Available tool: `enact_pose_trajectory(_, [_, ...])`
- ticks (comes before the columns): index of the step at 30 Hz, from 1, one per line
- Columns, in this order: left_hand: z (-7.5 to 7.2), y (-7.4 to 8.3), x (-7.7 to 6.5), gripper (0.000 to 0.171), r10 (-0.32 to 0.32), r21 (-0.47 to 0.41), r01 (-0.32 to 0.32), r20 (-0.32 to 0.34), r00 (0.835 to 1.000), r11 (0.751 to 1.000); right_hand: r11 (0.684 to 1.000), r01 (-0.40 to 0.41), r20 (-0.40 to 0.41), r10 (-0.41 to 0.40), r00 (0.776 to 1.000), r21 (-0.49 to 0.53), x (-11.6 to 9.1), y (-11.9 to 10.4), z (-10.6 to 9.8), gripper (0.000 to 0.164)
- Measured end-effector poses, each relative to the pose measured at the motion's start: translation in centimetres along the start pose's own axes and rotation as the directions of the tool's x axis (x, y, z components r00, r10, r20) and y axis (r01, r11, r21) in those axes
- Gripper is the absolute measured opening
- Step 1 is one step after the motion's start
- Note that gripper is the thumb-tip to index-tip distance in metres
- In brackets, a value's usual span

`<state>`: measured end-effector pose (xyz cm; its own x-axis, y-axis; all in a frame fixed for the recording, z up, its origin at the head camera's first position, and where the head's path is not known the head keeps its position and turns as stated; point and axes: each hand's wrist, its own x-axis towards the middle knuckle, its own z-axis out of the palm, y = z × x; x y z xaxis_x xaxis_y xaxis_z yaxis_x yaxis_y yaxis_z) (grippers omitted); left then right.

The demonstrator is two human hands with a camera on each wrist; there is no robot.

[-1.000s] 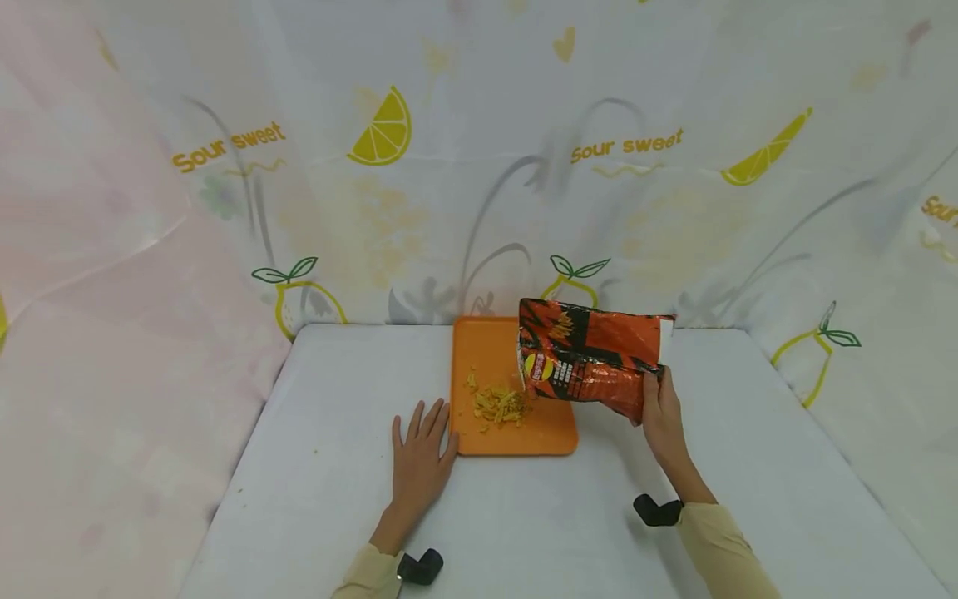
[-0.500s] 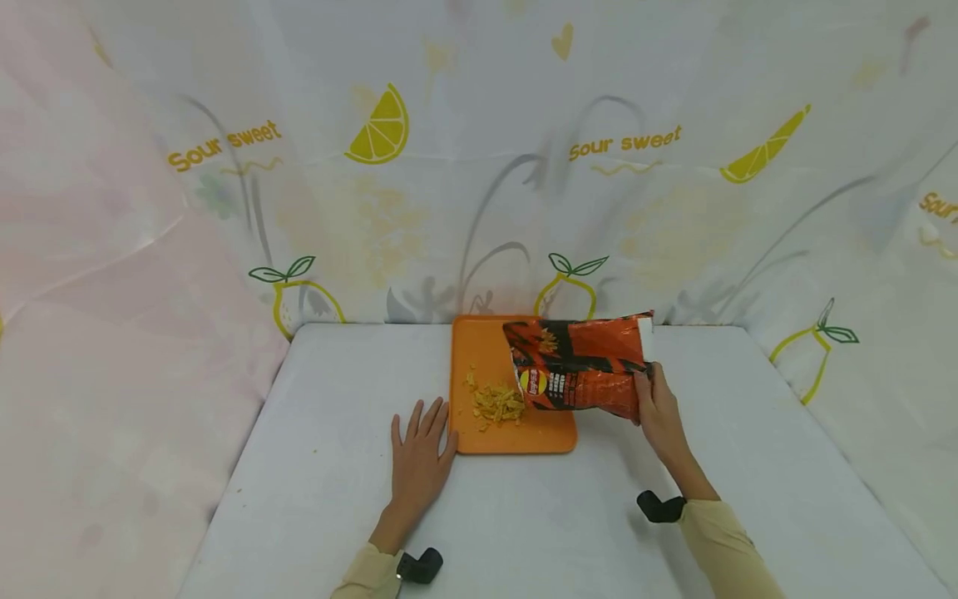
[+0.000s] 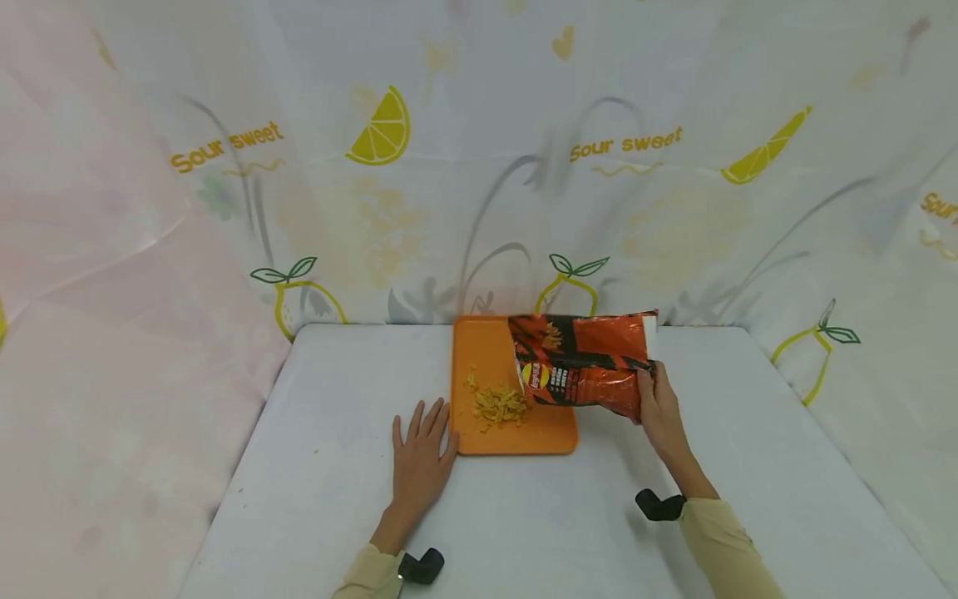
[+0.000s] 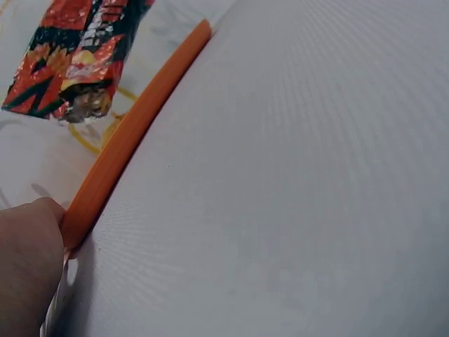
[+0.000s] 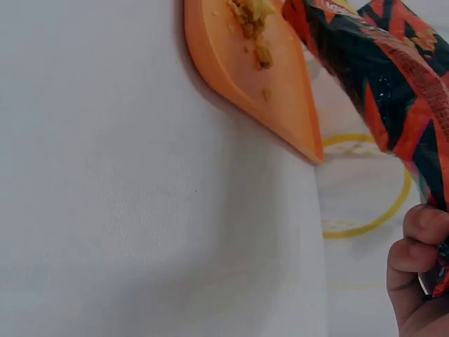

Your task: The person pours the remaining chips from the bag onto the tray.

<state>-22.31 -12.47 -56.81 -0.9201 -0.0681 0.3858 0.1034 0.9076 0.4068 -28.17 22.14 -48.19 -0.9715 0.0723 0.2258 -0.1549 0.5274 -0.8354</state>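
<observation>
A red and black snack bag (image 3: 599, 362) is held on its side by my right hand (image 3: 662, 413), which grips its right end. Its left end hangs over an orange tray (image 3: 479, 341), raised above it. Yellow snack pieces (image 3: 500, 405) lie in a small heap on the tray under that end. In the right wrist view, curled fingers (image 5: 414, 249) clutch the crumpled bag end. My left hand (image 3: 422, 457) lies flat on the table with fingers spread, its thumb and fingertips at the tray's left edge. The left wrist view shows the thumb side against the tray wall (image 4: 133, 130).
The white table (image 3: 337, 391) carries a few small crumbs on its left side. Behind its far edge hangs a printed curtain (image 3: 479, 166) with lemon drawings. A black wrist camera (image 3: 659, 505) is strapped to each forearm.
The snack bag has dropped a little and shifted slightly left, its open end tilting lower, then rising a touch. My left hand and the tray stay in place.
</observation>
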Motion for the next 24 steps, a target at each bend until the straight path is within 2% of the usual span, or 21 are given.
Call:
enact_pose_trajectory(5, [-0.06, 0.08, 0.04, 0.05, 0.007, 0.001, -0.007, -0.022, 1.0, 1.0, 0.999, -0.012, 0.029, 0.01, 1.0, 0.045, 0.03, 0.01, -0.13, 0.042])
enact_pose_trajectory(11, [-0.04, 0.0, 0.14, 0.051, 0.003, 0.012, -0.003, -0.008, 1.0, 1.0, 0.999, 0.005, 0.015, -0.004, 1.0, -0.051, 0.14, -0.2, -0.13, 0.041])
enact_pose_trajectory(13, [-0.06, 0.01, 0.15, 0.051, -0.002, 0.012, 0.002, 0.0, 1.0, 1.0, 1.0, -0.003, 0.005, 0.003, 1.0, -0.028, 0.14, -0.23, -0.14, 0.041])
enact_pose_trajectory(19, [-0.09, 0.09, 0.08, 0.051, -0.007, 0.007, 0.007, 0.015, 1.0, 1.0, 0.997, 0.012, 0.032, -0.01, 0.999, -0.081, 0.13, -0.06, -0.04, 0.041])
enact_pose_trajectory(24, [0.05, 0.07, 0.04, 0.051, -0.009, 0.01, 0.008, 0.019, 1.0, 1.0, 0.997, -0.003, 0.046, 0.006, 0.999, -0.077, 0.04, 0.08, 0.04, 0.043])
